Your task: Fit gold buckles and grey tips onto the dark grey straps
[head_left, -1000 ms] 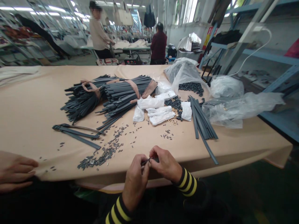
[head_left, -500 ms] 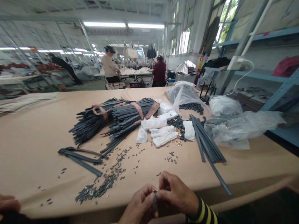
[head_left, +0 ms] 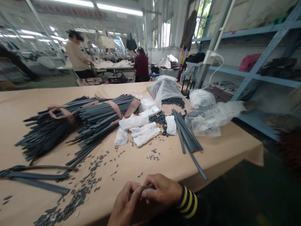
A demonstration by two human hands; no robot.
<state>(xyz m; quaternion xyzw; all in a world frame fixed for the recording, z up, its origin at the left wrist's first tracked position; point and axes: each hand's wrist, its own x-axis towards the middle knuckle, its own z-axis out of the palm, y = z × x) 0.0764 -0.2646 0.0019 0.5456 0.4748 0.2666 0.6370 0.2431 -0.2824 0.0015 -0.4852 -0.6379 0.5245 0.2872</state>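
Note:
My left hand (head_left: pixel 128 201) and my right hand (head_left: pixel 162 190) are close together at the table's near edge. Between them runs a short dark grey strap (head_left: pixel 148 188), pinched by the fingers of both hands. A tiny gold-coloured bit seems to show at my left fingertips, too small to make out. Most of the strap is hidden by the fingers. Beyond my hands lie small dark oblong pieces (head_left: pixel 154 154), with a larger spread of the same pieces (head_left: pixel 70 201) to the left.
Two tied bundles of dark straps (head_left: pixel 103 114) lie at left. White wrapped packets (head_left: pixel 145 133), gold buckles (head_left: pixel 161 139) and loose straps (head_left: pixel 188 131) are mid-table. Plastic bags (head_left: pixel 216 117) lie at right, before blue shelving (head_left: pixel 249 75). People stand at a far table.
The view has swung to the right. My hands have turned the strap from hanging downward to lying roughly level between them. The other person's hand at the left edge is out of view.

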